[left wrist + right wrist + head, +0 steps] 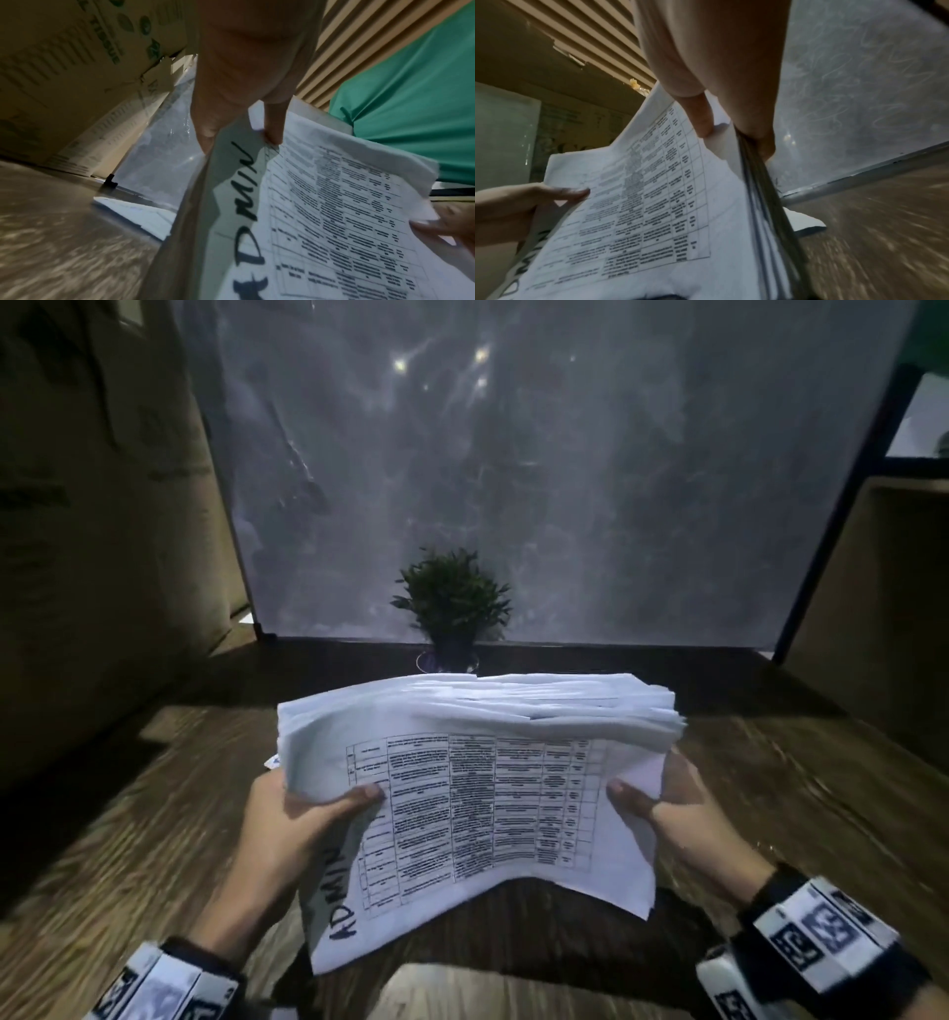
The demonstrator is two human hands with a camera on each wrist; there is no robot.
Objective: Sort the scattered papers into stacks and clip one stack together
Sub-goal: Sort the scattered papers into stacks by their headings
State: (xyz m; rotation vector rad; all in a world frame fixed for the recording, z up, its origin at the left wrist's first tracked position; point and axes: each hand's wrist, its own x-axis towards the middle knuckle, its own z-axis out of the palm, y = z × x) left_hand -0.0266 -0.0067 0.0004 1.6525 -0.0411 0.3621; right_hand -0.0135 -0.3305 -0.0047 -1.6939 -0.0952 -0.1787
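While both hands gripped paper stack [477,762] above tabletop [801,793] near front edge, left hand [287,819] fingers clamped left side, right hand [672,814] fingers clamped right; plant [452,603] at far edge.

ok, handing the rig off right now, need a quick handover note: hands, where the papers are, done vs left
Left hand: grips the paper stack at its left edge, thumb on top.
Right hand: grips the right edge, thumb on top.
Stack is lifted above the wooden desk, edges uneven, top sheet marked ADMIN. A few loose sheets lie on the desk under it.
Done: most papers gathered.
Left: square up, sort stacks, clip one. No clip in view.
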